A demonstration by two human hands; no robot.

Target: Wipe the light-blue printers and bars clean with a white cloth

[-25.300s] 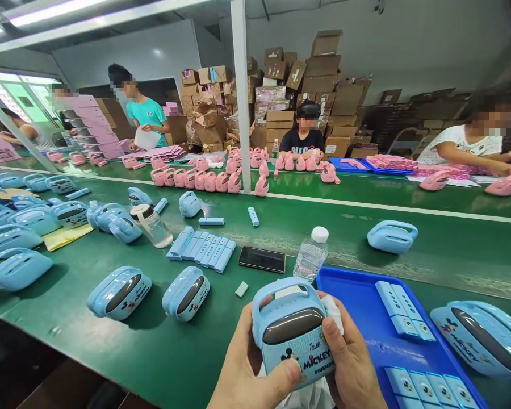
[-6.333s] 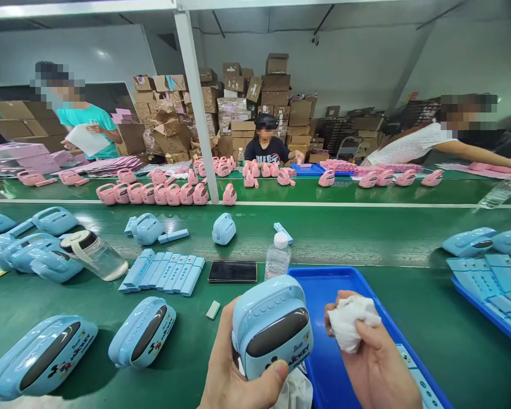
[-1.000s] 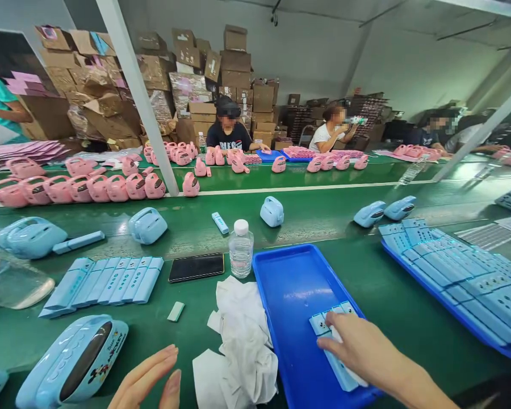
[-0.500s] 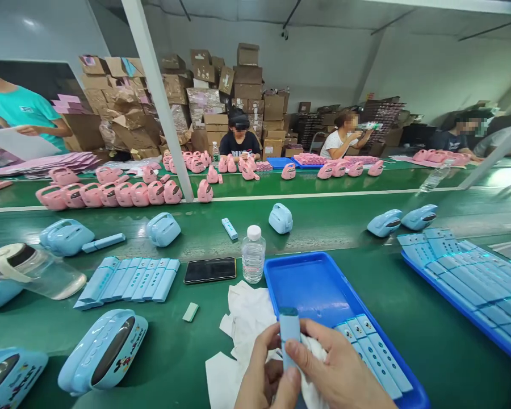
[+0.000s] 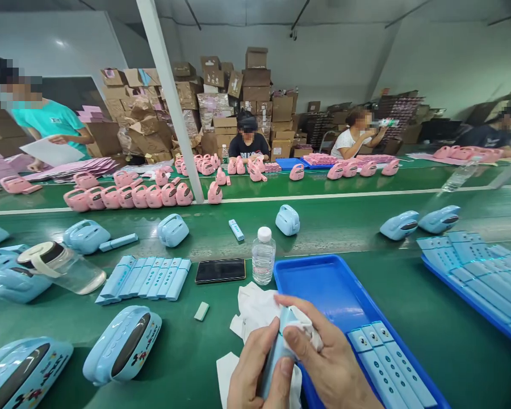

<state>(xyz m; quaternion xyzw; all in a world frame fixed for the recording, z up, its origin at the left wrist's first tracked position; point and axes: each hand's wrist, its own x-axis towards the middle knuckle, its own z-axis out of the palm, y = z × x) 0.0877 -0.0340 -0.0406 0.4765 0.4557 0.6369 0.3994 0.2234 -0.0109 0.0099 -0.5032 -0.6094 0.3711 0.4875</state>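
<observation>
My left hand [image 5: 258,363] is closed around a light blue rectangular stick [image 5: 275,358], held tilted. In my right hand [image 5: 334,363] a bunched white cloth [image 5: 309,326] wraps the upper end of that stick, with the thumb pressing from the near side. Both hands are over the left edge of a blue tray [image 5: 323,272]. Several similar sticks with round marks [image 5: 389,363] lie side by side at the tray's near end. White cloth or paper pieces [image 5: 255,304] lie on the green table beside my hands.
A water bottle [image 5: 263,258] and a phone [image 5: 220,271] are beyond the cloths. Blue handled units [image 5: 123,346], a row of sticks [image 5: 147,278] and a clear jug [image 5: 74,270] occupy the left. Another loaded tray [image 5: 472,284] is at right. Co-workers sit or stand across the table.
The stick's dark end, bare before, is now covered by the cloth as my right hand has moved up over it. The stick is more tilted. The view has shifted slightly left.
</observation>
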